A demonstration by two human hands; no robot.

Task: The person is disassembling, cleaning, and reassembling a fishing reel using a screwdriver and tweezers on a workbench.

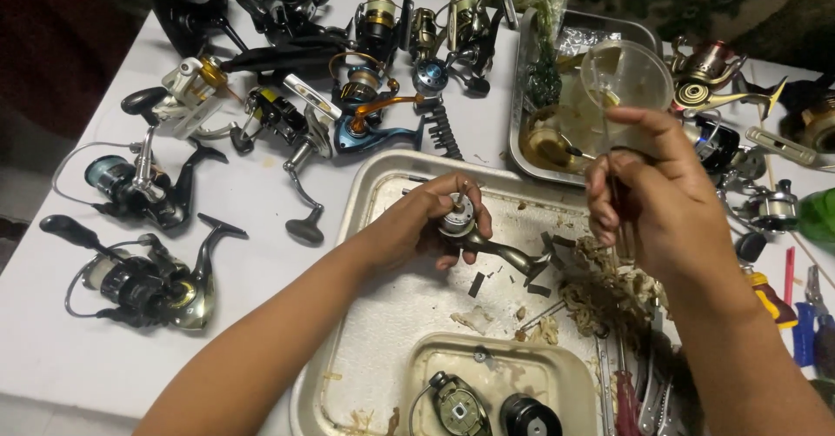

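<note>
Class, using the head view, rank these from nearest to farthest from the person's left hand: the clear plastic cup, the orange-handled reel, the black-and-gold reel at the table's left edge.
From the left hand:
1. Orange-handled reel, just above it, beyond the tray.
2. Clear plastic cup, up and to the right, over the far tray.
3. Black-and-gold reel, far left.

left hand fingers curled closed in a grip, right hand raised, fingers pinched together
</note>
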